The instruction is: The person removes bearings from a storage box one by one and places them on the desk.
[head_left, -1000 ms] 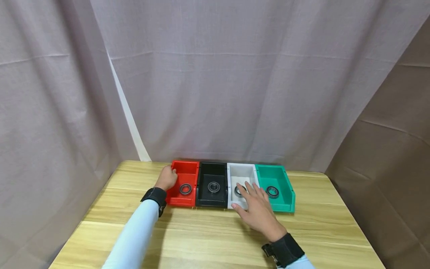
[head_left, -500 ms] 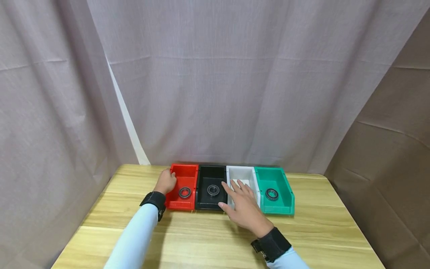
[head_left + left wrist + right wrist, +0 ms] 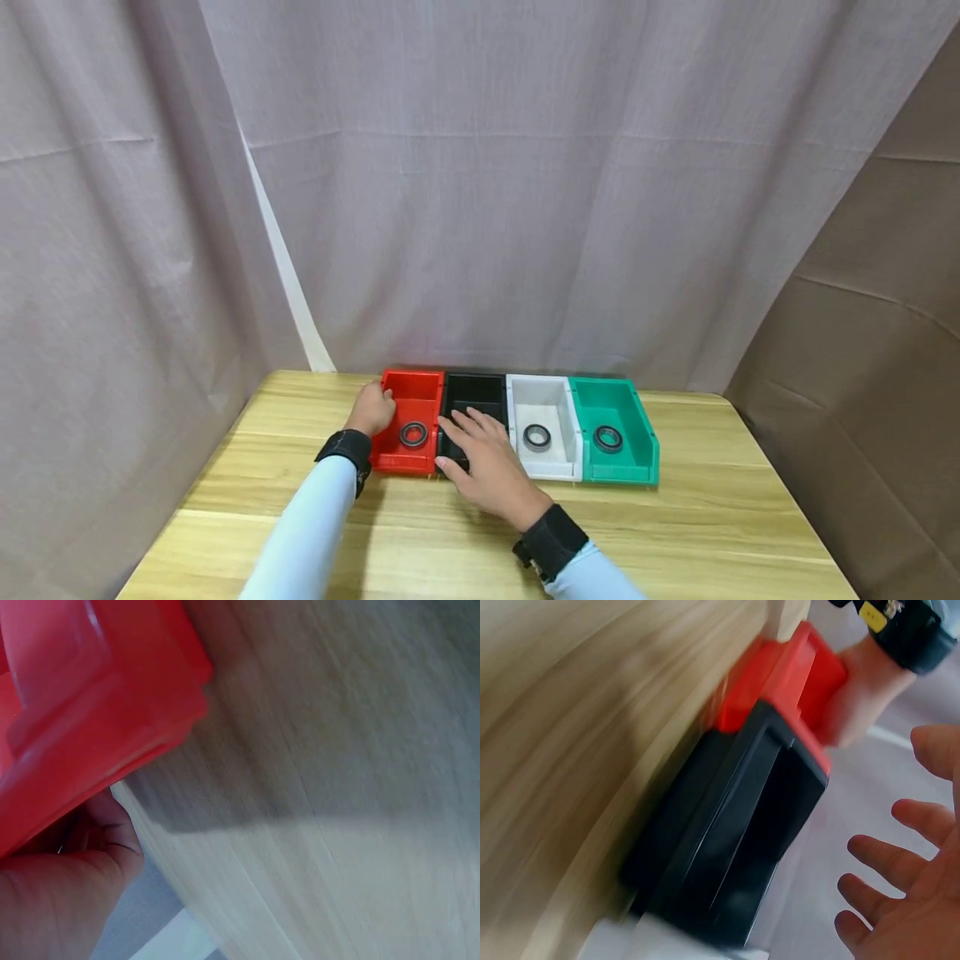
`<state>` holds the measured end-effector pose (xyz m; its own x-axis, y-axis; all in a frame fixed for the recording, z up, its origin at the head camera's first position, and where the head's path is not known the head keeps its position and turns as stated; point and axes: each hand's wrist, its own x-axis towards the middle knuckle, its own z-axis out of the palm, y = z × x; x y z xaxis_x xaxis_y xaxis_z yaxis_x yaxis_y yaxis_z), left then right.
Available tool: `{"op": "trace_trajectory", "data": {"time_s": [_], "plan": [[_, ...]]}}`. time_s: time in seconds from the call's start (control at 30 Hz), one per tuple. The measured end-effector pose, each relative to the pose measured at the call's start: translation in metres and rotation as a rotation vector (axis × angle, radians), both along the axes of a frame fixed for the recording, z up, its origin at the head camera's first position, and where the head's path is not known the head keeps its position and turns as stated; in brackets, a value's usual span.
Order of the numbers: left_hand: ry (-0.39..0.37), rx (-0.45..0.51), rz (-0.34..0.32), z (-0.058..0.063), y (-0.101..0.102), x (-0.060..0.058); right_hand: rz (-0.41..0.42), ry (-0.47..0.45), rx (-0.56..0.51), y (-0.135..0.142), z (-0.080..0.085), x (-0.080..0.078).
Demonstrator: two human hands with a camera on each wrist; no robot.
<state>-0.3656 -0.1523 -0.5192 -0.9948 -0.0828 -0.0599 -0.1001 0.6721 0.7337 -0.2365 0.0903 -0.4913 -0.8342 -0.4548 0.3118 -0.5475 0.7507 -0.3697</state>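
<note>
My left hand [image 3: 371, 408] grips the left wall of a red bin [image 3: 417, 407], its thumb over the rim. In the left wrist view, curled fingers [image 3: 112, 825] sit against the outside of that bin. A ball bearing [image 3: 403, 434] lies flat inside it. My right hand [image 3: 491, 475] hovers palm down with spread fingers over a black bin [image 3: 476, 388], hiding much of its floor. The right wrist view shows those fingers [image 3: 889, 859] apart, holding nothing.
A white bin [image 3: 540, 393] and a green bin [image 3: 606, 396] continue the row to the right, side by side on the wooden table [image 3: 720, 500]. One bearing [image 3: 528, 437] lies in the white bin, another bearing [image 3: 599, 439] in the green. A grey curtain [image 3: 480, 208] hangs behind.
My right hand has moved left from over the white bin to over the black bin, uncovering the white bin's bearing. My left hand keeps its grip on the red bin.
</note>
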Motion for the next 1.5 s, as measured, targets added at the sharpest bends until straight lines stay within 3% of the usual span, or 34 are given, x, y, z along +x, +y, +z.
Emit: {"op": "trace_trajectory", "data": {"time_s": [0.17,0.33,0.7,0.83,1.0,1.5], "plan": [[0.010,-0.031,0.011,-0.003,0.002,-0.003,0.039,-0.012,0.043,-0.023,0.001,-0.008],[0.030,-0.056,0.004,-0.004,0.001,-0.004,0.060,0.003,0.078,-0.041,-0.001,-0.025],[0.053,-0.101,-0.008,-0.004,-0.002,-0.007,0.066,-0.018,0.172,-0.060,-0.024,-0.064],[0.056,-0.098,-0.006,-0.002,0.001,-0.008,0.052,-0.006,0.218,-0.065,-0.025,-0.074],[0.039,-0.085,0.004,-0.004,-0.002,-0.006,0.024,-0.055,0.263,-0.077,-0.023,-0.080],[0.025,-0.055,0.003,-0.002,-0.002,-0.003,-0.105,-0.017,0.654,-0.106,-0.022,-0.097]]}}
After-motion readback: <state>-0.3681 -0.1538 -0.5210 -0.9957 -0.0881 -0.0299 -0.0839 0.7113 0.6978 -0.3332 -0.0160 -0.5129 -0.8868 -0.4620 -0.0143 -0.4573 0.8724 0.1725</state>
